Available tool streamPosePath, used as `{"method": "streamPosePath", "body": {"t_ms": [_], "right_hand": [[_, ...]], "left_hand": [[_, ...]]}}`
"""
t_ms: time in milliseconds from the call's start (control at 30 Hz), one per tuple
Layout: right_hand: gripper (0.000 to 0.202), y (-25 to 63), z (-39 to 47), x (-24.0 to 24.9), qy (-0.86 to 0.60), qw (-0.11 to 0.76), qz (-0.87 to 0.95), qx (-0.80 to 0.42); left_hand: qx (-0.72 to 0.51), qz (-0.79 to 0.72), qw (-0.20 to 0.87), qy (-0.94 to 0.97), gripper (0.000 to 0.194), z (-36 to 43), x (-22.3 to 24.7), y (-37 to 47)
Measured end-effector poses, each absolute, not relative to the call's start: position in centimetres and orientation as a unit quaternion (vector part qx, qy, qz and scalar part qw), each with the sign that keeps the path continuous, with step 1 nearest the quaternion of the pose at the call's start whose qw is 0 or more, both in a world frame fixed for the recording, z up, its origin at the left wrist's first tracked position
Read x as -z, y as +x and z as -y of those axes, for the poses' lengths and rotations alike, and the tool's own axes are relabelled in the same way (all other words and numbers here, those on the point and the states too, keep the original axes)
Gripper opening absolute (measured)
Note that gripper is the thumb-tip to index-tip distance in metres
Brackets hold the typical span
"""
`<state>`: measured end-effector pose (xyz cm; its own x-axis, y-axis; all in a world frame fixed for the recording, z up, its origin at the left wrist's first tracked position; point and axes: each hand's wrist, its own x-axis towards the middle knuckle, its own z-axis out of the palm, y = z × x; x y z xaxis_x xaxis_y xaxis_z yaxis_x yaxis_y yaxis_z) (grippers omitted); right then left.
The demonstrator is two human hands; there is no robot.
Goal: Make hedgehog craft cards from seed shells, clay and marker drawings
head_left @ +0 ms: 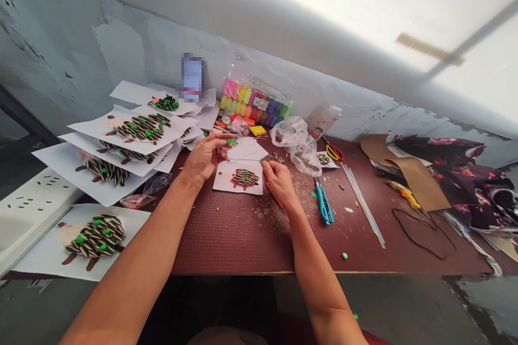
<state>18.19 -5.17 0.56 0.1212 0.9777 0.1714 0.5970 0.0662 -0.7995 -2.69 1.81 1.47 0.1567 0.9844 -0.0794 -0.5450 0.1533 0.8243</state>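
Green clay (231, 142), probably soft, light: pinch its edge, as the left hand (207, 153) does beyond the hedgehog card (238, 178); right hand (279, 178), beside the card, pinches something unclear.

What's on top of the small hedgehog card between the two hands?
Striped seeds cover the hedgehog's back, with small green dots among them. The part of the card directly under the seeds is covered and can't be seen.

From here the tabletop (243, 250) is kinda pebbly with a faint sheen, the picture cards (220, 184) look like smooth matt paper, that bag (292, 133) is crinkly see-through plastic, wall (121, 48) rough and patchy.
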Motion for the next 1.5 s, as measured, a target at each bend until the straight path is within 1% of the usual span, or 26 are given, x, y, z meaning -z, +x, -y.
{"method": "streamPosePath", "body": {"t_ms": [100, 267, 533, 700, 767, 867, 1033, 1167, 1367, 1500], "right_hand": [[0.021, 18.3, 5.1, -0.3, -0.629, 0.403, 0.605, -0.276], [0.026, 18.6, 4.9, 0.4, -0.621, 0.413, 0.591, -0.31], [0.016, 18.5, 4.9, 0.1, -0.624, 0.408, 0.61, -0.268], [0.039, 18.3, 5.2, -0.6, -0.645, 0.377, 0.631, -0.207], [0.035, 18.3, 5.2, -0.6, -0.647, 0.369, 0.634, -0.209], [0.016, 18.3, 5.0, -0.3, -0.644, 0.378, 0.622, -0.238], [0.019, 18.3, 4.9, -0.1, -0.656, 0.363, 0.615, -0.244], [0.008, 18.1, 5.0, -0.2, -0.661, 0.343, 0.635, -0.204], [0.019, 17.8, 5.0, 0.1, -0.675, 0.306, 0.64, -0.204], [0.015, 17.6, 5.0, 0.2, -0.68, 0.283, 0.651, -0.185]], "left_hand": [[-0.562, -0.327, 0.685, 0.33, 0.02, -1.8, -1.5, -2.7], [-0.56, -0.331, 0.688, 0.321, 0.019, -1.9, -1.6, -2.8], [-0.561, -0.328, 0.687, 0.324, 0.02, -2.0, -1.4, -2.7], [-0.565, -0.331, 0.686, 0.318, 0.019, -1.9, -1.6, -2.6], [-0.563, -0.332, 0.687, 0.316, 0.019, -1.9, -1.6, -2.7], [-0.564, -0.331, 0.687, 0.316, 0.02, -1.9, -1.6, -2.7], [-0.563, -0.332, 0.684, 0.323, 0.02, -2.0, -1.4, -2.7], [-0.562, -0.332, 0.681, 0.33, 0.02, -2.1, -1.3, -2.6], [-0.566, -0.332, 0.675, 0.338, 0.019, -2.1, -1.1, -2.7], [-0.565, -0.33, 0.676, 0.338, 0.019, -2.1, -1.1, -2.7]]}}
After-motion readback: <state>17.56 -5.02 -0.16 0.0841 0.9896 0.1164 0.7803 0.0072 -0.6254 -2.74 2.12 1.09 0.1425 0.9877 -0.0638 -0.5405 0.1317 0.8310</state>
